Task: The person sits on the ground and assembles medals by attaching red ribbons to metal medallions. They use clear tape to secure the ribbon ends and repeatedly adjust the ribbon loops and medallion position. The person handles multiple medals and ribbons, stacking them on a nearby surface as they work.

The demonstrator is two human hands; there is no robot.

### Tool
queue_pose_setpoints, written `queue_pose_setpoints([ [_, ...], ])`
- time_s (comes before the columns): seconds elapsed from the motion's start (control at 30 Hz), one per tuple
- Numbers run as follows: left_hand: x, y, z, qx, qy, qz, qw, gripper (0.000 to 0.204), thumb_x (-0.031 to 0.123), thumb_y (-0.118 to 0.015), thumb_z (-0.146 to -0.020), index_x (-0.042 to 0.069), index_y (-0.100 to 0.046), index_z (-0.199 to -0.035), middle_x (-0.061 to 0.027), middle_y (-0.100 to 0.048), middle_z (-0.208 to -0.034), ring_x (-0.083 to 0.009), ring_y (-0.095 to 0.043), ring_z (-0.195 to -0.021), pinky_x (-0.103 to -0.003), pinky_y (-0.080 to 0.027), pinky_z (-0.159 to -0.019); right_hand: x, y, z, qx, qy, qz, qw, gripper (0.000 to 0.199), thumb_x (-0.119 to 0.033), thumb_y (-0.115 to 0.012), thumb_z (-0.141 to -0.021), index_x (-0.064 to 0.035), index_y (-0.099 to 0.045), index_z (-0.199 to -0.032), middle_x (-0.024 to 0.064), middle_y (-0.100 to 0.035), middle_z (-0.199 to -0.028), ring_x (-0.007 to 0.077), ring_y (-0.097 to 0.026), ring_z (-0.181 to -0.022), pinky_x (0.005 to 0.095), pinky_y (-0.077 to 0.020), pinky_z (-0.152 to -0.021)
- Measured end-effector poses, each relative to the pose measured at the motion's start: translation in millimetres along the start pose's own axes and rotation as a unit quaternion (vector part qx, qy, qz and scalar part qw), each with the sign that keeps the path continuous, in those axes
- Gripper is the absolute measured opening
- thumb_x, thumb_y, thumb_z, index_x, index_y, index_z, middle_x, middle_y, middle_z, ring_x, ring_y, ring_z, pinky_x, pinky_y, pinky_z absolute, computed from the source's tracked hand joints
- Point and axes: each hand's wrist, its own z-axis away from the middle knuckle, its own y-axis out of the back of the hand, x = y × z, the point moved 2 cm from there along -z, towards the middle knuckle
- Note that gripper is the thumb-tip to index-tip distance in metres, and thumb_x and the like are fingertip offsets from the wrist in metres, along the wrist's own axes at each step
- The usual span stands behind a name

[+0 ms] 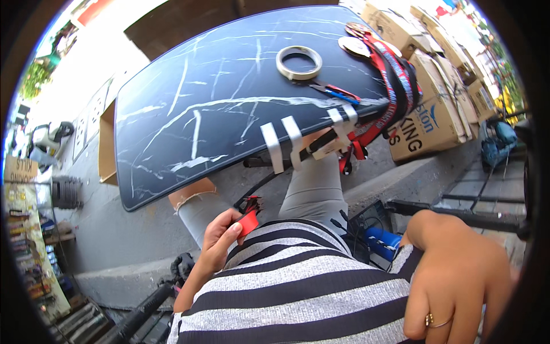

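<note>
My left hand (219, 242) sits low over my lap and pinches a small red piece (247, 221) between thumb and fingers; a dark red-and-black bit (250, 203) lies just above it. My right hand (458, 278), with a ring on one finger, hangs relaxed at my right side, holding nothing. In front of my knees is a dark marbled tabletop (189, 114). White tape strips (272, 148) stick over its near edge. On it lie a tape roll (299, 75), a red-and-blue handled tool (337, 92) and round medals (354, 46) with red, black and blue ribbons (401, 86).
Cardboard boxes (429, 120) are stacked to the right of the table. A blue object (381, 241) and black cables lie by my right leg, with a dark metal bar (470, 217) beyond. Shelves of goods (28, 252) stand at far left.
</note>
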Motion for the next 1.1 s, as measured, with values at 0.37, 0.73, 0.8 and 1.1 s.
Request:
queue_pose_setpoints([
  [0.37,-5.4,2.3,1.7,0.037,-0.015,0.026,0.999,0.023,0.022,-0.050,-0.099,0.000,-0.055,-0.096,0.0002,-0.051,-0.081,-0.0065,-0.045,-0.072,-0.022,-0.038,-0.066,174.5,83.0,90.4,0.486,-0.225,0.213,0.817,0.029,-0.006,-0.061,-0.095,-0.0071,-0.043,-0.073,-0.0049,-0.040,-0.067,0.0016,-0.033,-0.059,0.0204,-0.0276,-0.051],
  [0.73,-11.1,2.4,-1.3,0.051,-0.001,0.039,0.998,0.023,0.023,-0.051,-0.098,0.002,-0.055,-0.091,0.0016,-0.049,-0.078,-0.0046,-0.043,-0.069,-0.022,-0.037,-0.062,226.6,86.6,88.6,0.649,-0.144,0.151,0.732,0.035,-0.009,-0.061,-0.095,0.0001,-0.045,-0.125,0.0119,-0.057,-0.113,0.0040,-0.049,-0.060,0.0268,-0.0562,-0.063],
  [0.8,-11.5,2.5,-2.4,0.046,-0.001,0.039,0.998,0.023,0.023,-0.051,-0.098,0.002,-0.055,-0.090,0.0017,-0.049,-0.078,-0.0044,-0.043,-0.069,-0.021,-0.037,-0.061,229.3,92.2,92.9,0.665,-0.136,0.096,0.728,0.036,-0.021,-0.061,-0.098,0.0001,-0.050,-0.123,0.0147,-0.065,-0.113,0.0034,-0.045,-0.055,0.0241,-0.0505,-0.056],
  [1.1,-9.1,4.1,-5.6,0.029,-0.005,0.038,0.999,0.025,0.025,-0.049,-0.098,0.001,-0.055,-0.094,0.0006,-0.050,-0.079,-0.0059,-0.045,-0.071,-0.023,-0.039,-0.063,203.3,103.3,76.5,0.618,-0.164,0.174,0.749,0.024,-0.022,-0.064,-0.096,0.0018,-0.067,-0.099,0.0071,-0.066,-0.079,0.0052,-0.052,-0.058,0.0175,-0.0364,-0.052],
])
